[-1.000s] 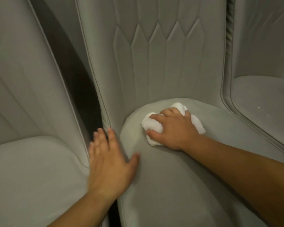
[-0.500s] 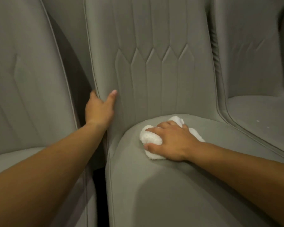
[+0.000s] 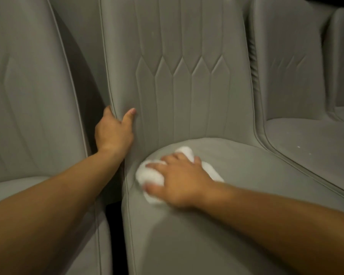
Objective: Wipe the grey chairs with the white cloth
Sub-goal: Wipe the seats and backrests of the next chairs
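A grey upholstered chair (image 3: pixel 187 92) with a stitched backrest fills the middle of the head view. On its seat cushion near the back lies a bunched white cloth (image 3: pixel 150 175). My right hand (image 3: pixel 179 179) presses down on the cloth with fingers curled over it, covering most of it. My left hand (image 3: pixel 114 132) grips the left edge of this chair's backrest, thumb on the front face and fingers wrapped behind.
Another grey chair (image 3: pixel 28 96) stands close on the left, with a dark narrow gap (image 3: pixel 113 219) between the two. A third grey chair (image 3: pixel 298 139) sits on the right, with small white specks on its seat.
My left hand lifted off the seat and took hold of the backrest's left edge. My right hand with the cloth has slid slightly leftward on the seat. The view tilted up.
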